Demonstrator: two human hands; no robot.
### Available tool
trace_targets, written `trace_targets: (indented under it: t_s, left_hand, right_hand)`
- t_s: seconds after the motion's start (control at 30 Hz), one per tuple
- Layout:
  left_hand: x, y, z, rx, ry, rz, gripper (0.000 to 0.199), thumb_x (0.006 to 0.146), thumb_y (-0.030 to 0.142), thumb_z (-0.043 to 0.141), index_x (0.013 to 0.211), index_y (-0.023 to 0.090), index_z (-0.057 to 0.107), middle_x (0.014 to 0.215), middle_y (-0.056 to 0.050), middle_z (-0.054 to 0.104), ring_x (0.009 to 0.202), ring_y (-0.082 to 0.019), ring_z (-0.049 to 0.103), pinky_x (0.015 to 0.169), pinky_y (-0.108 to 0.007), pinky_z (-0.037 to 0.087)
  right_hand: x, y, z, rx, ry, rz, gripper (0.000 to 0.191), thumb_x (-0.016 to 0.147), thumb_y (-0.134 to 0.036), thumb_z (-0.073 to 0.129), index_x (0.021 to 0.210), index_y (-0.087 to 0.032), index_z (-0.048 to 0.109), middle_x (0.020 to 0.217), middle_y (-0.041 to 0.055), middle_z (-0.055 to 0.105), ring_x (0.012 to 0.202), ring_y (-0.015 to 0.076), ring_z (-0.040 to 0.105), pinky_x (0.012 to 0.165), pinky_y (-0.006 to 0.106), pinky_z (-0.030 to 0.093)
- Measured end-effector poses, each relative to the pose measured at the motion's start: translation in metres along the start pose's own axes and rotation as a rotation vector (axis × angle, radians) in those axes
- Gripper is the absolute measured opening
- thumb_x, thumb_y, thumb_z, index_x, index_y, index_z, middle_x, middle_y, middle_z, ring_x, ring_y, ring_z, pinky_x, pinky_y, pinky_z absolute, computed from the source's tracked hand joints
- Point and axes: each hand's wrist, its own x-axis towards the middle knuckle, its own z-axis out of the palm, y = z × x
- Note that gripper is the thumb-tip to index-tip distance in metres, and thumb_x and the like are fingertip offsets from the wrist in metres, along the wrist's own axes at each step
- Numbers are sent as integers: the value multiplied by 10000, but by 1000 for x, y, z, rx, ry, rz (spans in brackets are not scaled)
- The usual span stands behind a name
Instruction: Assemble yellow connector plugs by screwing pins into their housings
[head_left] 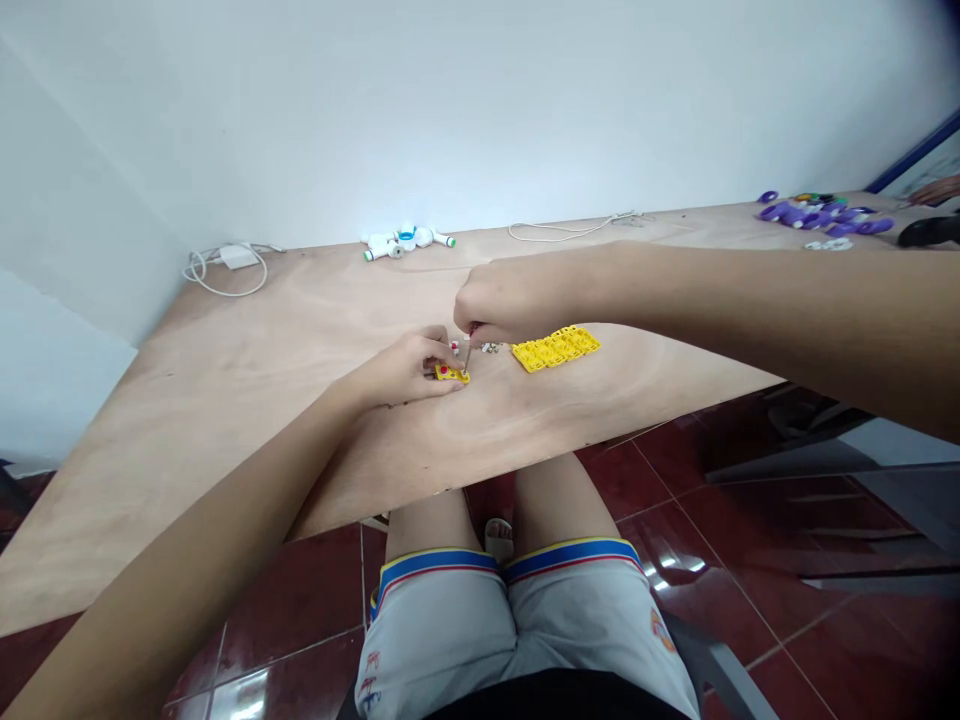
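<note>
My left hand [416, 368] rests on the wooden table, fingers closed around a small yellow plastic part [452, 375] with a red piece on it. Above it my right hand [499, 300] is closed on a screwdriver [469, 355], its thin shaft pointing down onto the right end of the yellow part. The screwdriver's handle is mostly hidden in my fist. Some tiny loose pieces [490, 348] lie just right of the shaft, too small to name. A flat row of joined yellow plastic parts [556, 348] lies further right, below my right forearm.
White toy-like pieces with green ends [407, 242] stand at the back of the wooden table [247, 380]. A white adapter with cable [238, 256] lies back left, a thin white cable [562, 233] by the wall. Purple pieces [817, 215] and another person's hand [936, 192] are far right.
</note>
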Motion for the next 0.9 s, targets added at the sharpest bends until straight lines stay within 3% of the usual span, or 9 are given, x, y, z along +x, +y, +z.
trace_targets:
  t_s: [0.13,0.37,0.43,0.5,0.57,0.9]
  left_hand:
    - [0,-3,1,-14,2,-1,281,917,411,839,1104,207,884,1263,-132,731,1098,-264,757,888,-364,667]
    - [0,-2,1,-39,1,10,244,921,359,832,1101,202,879,1282,-124,740,1114,-253,767,908,-347,673]
    - [0,-2,1,-44,6,0,258,918,358,830,1116,200,880,1303,-127,744,1141,-260,764,926,-351,675]
    - [0,-2,1,-25,-7,-15,268,919,374,834,1116,199,884,1249,-122,767,1114,-256,761,917,-350,669]
    - [0,-2,1,-5,-15,-16,263,921,376,834,1102,192,887,1182,-116,782,1066,-245,759,901,-347,659]
    - [0,-3,1,-19,14,14,251,931,387,832,1085,197,887,1285,-137,740,1158,-265,757,944,-362,667]
  right_hand:
    - [-1,-9,-3,-48,-107,-31,310,1060,-230,649,763,-197,732,650,22,600,651,184,511,695,385,340]
    - [2,-4,-3,85,-149,-103,242,1026,-211,603,845,-215,763,696,6,644,647,168,507,658,373,344]
    - [1,-5,-3,97,-137,-78,250,1024,-185,569,870,-205,764,737,21,675,662,173,529,654,375,354]
    - [0,-7,-2,117,-110,-88,216,971,-118,592,1005,-203,789,878,35,751,744,185,594,678,365,388]
    - [-1,-8,-1,132,-94,-95,299,928,-78,617,1137,-202,791,996,43,788,816,194,637,705,355,418]
    - [-2,-4,3,149,-87,-41,283,998,-151,603,1184,-182,813,1042,77,817,849,215,687,739,362,454]
